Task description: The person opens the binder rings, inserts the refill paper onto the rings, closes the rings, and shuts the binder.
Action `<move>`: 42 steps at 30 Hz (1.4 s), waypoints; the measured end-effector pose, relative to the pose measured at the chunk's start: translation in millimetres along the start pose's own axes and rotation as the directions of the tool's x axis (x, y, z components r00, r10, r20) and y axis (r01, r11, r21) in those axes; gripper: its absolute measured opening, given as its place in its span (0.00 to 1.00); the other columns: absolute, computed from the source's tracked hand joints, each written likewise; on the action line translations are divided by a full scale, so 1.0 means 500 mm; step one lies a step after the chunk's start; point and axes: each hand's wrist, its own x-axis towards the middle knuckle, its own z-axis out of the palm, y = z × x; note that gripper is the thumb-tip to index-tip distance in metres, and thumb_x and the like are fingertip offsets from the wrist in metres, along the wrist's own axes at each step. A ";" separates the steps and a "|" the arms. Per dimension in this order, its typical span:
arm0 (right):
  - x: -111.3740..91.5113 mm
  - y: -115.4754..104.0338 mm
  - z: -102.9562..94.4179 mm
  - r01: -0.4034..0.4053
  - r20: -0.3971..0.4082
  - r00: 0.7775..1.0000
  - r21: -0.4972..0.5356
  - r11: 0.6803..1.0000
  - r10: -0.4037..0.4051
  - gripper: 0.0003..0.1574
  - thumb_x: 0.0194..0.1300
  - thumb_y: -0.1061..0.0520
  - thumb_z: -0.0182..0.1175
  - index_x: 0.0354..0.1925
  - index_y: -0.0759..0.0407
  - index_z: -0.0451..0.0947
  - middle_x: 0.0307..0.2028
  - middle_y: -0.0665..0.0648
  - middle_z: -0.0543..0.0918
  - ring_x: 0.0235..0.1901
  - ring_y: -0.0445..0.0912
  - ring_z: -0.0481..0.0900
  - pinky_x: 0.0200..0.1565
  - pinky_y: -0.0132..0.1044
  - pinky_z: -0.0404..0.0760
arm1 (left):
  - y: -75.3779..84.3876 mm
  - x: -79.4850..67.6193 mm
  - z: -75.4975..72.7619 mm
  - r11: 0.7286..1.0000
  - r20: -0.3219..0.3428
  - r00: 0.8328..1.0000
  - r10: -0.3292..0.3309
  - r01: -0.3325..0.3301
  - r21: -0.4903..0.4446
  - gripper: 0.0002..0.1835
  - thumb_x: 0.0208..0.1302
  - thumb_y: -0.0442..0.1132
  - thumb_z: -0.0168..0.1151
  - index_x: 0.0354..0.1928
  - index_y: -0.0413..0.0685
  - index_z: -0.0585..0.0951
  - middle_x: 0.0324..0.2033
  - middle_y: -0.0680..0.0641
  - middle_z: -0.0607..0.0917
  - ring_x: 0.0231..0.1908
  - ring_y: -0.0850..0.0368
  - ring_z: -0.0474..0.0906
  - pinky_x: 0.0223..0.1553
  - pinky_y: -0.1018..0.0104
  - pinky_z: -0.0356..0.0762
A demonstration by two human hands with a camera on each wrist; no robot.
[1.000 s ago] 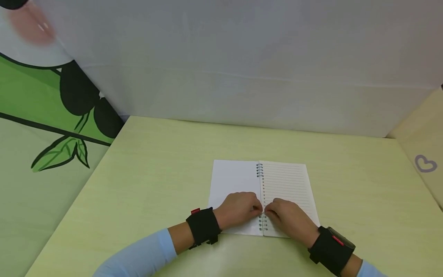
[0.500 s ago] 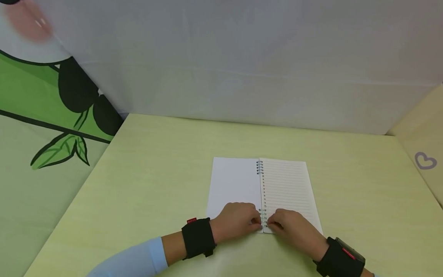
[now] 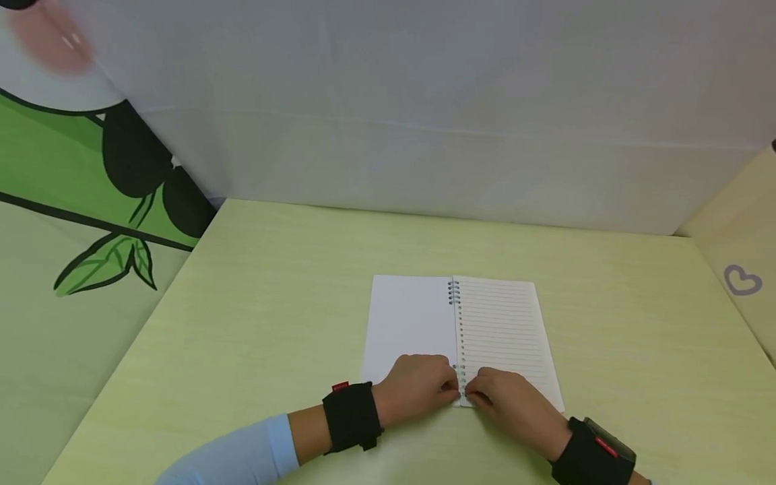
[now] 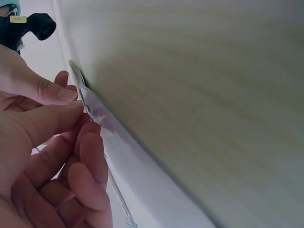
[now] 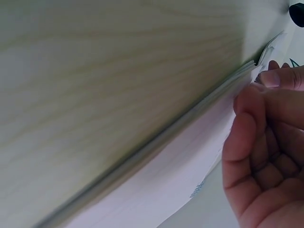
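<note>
An open ring-bound notebook point(image 3: 497, 323) lies flat on the table, a blank white page on the left and a lined page on the right. Small rings point(image 3: 453, 292) show at the spine's far end, with another group at its near end. There my left hand point(image 3: 417, 387) pinches the binding from the left, thumb against index finger. From the right side, my right hand point(image 3: 518, 404) pinches at the same near rings. Both wrist views show the fingertips of the left hand point(image 4: 57, 152) and right hand point(image 5: 261, 137) close together at the notebook's edge, partly covering the rings.
The pale wood-grain table point(image 3: 291, 283) extends around the notebook. A light grey cloth wall point(image 3: 424, 121) stands at the back, with a printed green panel point(image 3: 91, 188) at the left. A cream panel with a purple heart point(image 3: 742, 280) borders the right.
Both hands have slid along the spine from higher up to its near end, uncovering more page. Over the last half second they have barely moved. The notebook stays open in place.
</note>
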 end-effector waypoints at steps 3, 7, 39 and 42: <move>0.001 0.000 -0.003 0.003 -0.002 1.000 -0.006 1.000 -0.003 0.03 0.52 0.58 0.60 0.28 0.51 0.80 0.26 0.41 0.77 0.28 0.31 0.72 0.33 0.27 0.72 | 0.002 0.001 -0.001 1.000 0.006 1.000 -0.013 0.013 -0.006 0.06 0.55 0.46 0.58 0.23 0.63 0.81 0.20 0.63 0.75 0.21 0.74 0.67 0.19 0.78 0.60; 0.011 0.005 -0.013 -0.037 -0.006 0.999 -0.024 0.999 0.037 0.02 0.52 0.57 0.61 0.28 0.51 0.80 0.24 0.40 0.76 0.26 0.30 0.71 0.31 0.26 0.71 | 0.002 -0.004 -0.004 0.999 0.019 0.999 -0.034 0.034 -0.009 0.06 0.54 0.49 0.59 0.24 0.62 0.81 0.21 0.63 0.75 0.20 0.73 0.67 0.18 0.77 0.61; 0.138 0.122 -0.023 -0.296 0.072 0.947 -0.197 0.935 0.315 0.42 0.59 0.33 0.45 0.66 0.48 0.51 0.66 0.64 0.51 0.64 0.65 0.48 0.49 0.72 0.50 | -0.006 -0.038 -0.013 0.874 -0.013 0.983 0.182 -0.155 0.460 0.17 0.59 0.50 0.53 0.50 0.57 0.73 0.51 0.55 0.75 0.50 0.59 0.72 0.45 0.65 0.70; 0.139 0.124 -0.021 -0.295 0.071 0.947 -0.190 0.936 0.313 0.42 0.59 0.33 0.45 0.66 0.47 0.51 0.66 0.63 0.50 0.64 0.64 0.47 0.50 0.72 0.50 | -0.013 -0.057 -0.015 0.815 -0.015 0.965 0.263 -0.213 0.539 0.13 0.62 0.44 0.50 0.49 0.58 0.72 0.50 0.56 0.75 0.49 0.59 0.72 0.45 0.63 0.70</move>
